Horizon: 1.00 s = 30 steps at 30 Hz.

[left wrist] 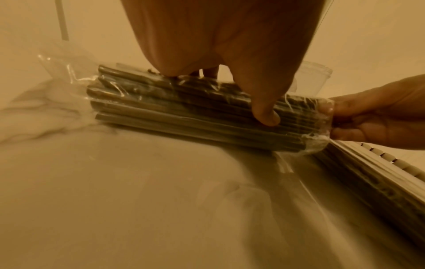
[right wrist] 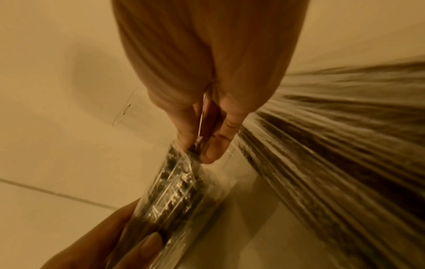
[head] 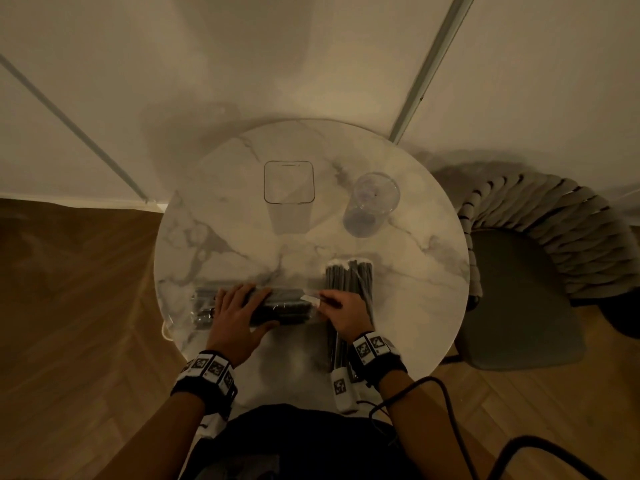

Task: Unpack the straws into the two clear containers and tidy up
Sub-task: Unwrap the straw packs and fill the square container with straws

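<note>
A clear plastic pack of dark straws [head: 277, 308] [left wrist: 184, 111] [right wrist: 174, 196] lies sideways near the table's front edge. My left hand [head: 239, 317] [left wrist: 230, 72] grips its middle, fingers over the top and thumb on the near side. My right hand [head: 341, 308] [right wrist: 207, 134] [left wrist: 372, 118] pinches the wrapper at the pack's right end. A second pack of straws [head: 349, 289] [right wrist: 333, 145] lies lengthwise under my right hand. At the back stand a square clear container [head: 289, 183] and a round clear container [head: 372, 202], both with nothing inside.
The round marble table [head: 214, 244] stands against a pale wall. A woven-back chair [head: 540, 271] is tucked in at the right. Wood floor lies to the left, and a black cable [head: 433, 386] trails from my right wrist.
</note>
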Tool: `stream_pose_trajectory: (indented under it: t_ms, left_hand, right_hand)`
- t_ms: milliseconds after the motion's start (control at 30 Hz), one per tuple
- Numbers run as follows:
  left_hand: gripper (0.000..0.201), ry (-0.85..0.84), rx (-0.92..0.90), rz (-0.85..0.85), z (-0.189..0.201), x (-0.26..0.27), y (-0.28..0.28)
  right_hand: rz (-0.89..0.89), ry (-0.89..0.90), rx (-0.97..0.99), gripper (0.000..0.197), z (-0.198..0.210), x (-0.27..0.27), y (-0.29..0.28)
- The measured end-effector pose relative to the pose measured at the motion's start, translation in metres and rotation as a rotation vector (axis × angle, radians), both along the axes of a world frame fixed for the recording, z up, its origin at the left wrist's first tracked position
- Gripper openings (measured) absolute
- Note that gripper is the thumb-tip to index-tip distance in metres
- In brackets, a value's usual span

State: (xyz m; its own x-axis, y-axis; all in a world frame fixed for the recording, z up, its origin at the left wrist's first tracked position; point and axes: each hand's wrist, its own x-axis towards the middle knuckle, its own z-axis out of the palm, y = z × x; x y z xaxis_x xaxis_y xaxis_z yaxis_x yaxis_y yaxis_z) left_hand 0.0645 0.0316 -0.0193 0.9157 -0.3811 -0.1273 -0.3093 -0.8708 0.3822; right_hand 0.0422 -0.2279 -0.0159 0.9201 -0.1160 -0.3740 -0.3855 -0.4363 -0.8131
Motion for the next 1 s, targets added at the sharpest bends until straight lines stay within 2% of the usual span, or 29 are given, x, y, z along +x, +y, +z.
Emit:
stream_pose_trajectory:
  t_ms: [100,267,433,567,667,733,800,900,1000]
  left_hand:
    - [0.068,-0.002,-0.014,-0.013,0.000,-0.001,0.002]
    - [0.068,-0.002,-0.034,0.008,-0.001,0.000,0.004]
    - [0.066,-0.010,-0.034,0.022,-0.001,0.000,0.003]
    - [0.066,-0.016,-0.046,0.004,-0.001,0.000,0.005]
    - [0.067,-0.013,-0.057,0.014,-0.002,-0.001,0.010]
    - [0.066,-0.010,-0.064,0.023,-0.002,0.000,0.010]
    - [0.066,-0.009,-0.068,0.023,-0.002,0.001,0.009]
    - [0.066,-0.008,-0.071,0.019,-0.003,0.000,0.009]
    - [0.066,-0.012,-0.074,0.009,-0.002,-0.001,0.011]
  right_hand:
    - [-0.029,-0.025,-0.004,0.024,0.003,-0.002,-0.005]
    - [-0.197,-0.039,0.205,0.020,0.001,-0.006,-0.016]
    - [-0.327,0.103,0.493,0.028,0.003,-0.002,-0.013]
    - [-0.222,0.024,0.376,0.016,0.007,-0.002,-0.007]
    - [-0.281,0.009,0.339,0.013,0.007,-0.002,-0.018]
    - [-0.350,0.026,0.403,0.015,0.007,-0.001,-0.025]
    - [-0.335,0.045,0.458,0.024,0.008,0.000,-0.025]
    - [-0.210,0.027,0.376,0.024,0.009,0.002,-0.017]
    - [-0.185,0.041,0.345,0.021,0.009,0.001,-0.019]
